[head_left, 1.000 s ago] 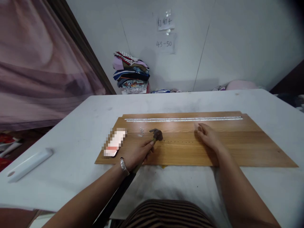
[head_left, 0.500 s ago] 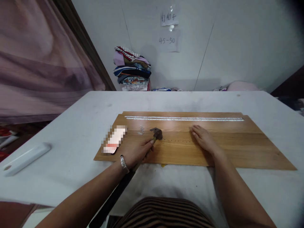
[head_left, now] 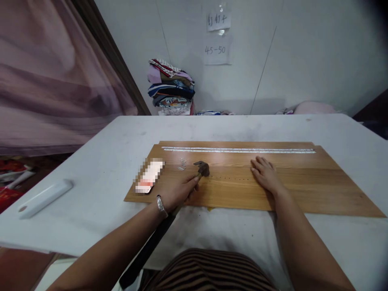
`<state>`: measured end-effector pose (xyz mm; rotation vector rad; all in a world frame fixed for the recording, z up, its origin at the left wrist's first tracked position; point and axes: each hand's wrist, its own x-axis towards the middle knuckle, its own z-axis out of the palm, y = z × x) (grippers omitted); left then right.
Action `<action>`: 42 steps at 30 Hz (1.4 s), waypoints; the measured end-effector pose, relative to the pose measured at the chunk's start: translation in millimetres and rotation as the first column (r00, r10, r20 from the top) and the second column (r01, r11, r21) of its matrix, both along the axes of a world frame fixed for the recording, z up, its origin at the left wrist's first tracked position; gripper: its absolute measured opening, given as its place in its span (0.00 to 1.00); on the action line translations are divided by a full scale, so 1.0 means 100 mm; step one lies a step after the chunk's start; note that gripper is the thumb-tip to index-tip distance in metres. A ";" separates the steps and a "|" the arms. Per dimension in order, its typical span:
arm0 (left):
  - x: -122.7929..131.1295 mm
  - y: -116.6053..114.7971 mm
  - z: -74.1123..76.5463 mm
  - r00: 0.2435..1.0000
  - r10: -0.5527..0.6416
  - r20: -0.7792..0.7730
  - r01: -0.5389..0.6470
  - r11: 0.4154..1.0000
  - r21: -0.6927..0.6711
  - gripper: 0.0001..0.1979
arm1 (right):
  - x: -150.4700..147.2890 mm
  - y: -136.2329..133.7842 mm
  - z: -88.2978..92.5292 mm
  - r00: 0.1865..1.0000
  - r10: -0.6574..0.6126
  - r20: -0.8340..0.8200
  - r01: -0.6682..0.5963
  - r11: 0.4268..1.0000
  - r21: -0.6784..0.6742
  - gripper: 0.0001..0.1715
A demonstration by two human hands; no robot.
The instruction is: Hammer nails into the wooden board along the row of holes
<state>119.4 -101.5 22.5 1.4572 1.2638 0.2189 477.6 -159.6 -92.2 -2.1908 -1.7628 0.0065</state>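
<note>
My left hand (head_left: pixel 182 190) is wrapped round the handle of a claw hammer (head_left: pixel 203 168), whose dark head is low over the wooden board (head_left: pixel 306 194); whether it touches the wood I cannot tell. My right hand (head_left: pixel 265 173) lies flat on the board with its fingers stretched out, gripping nothing. A row of small dark dots (head_left: pixel 233 178), nail heads or holes, runs between the hammer head and my right hand. Several loose nails (head_left: pixel 182 164) lie left of the hammer. Two pale strips with markings (head_left: pixel 239 150) lie along the board's far side.
A phone (head_left: pixel 150 176), partly blurred out, lies at the board's left end. On the white table (head_left: pixel 91 161), a white oblong object (head_left: pixel 45 199) lies further left. Folded clothes (head_left: pixel 171 87) are stacked behind the table, and paper signs (head_left: pixel 218 49) hang on the wall.
The whole view has shifted slightly. My right hand has moved a little to the right along the board, and its fingers look more spread. The hammer stays in my left hand.
</note>
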 end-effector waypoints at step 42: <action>0.02 -0.01 0.02 0.998 -0.015 0.053 0.016 1.000 -0.019 0.27 | 0.04 0.04 -0.07 0.999 0.016 -0.043 -0.012 0.995 0.094 0.26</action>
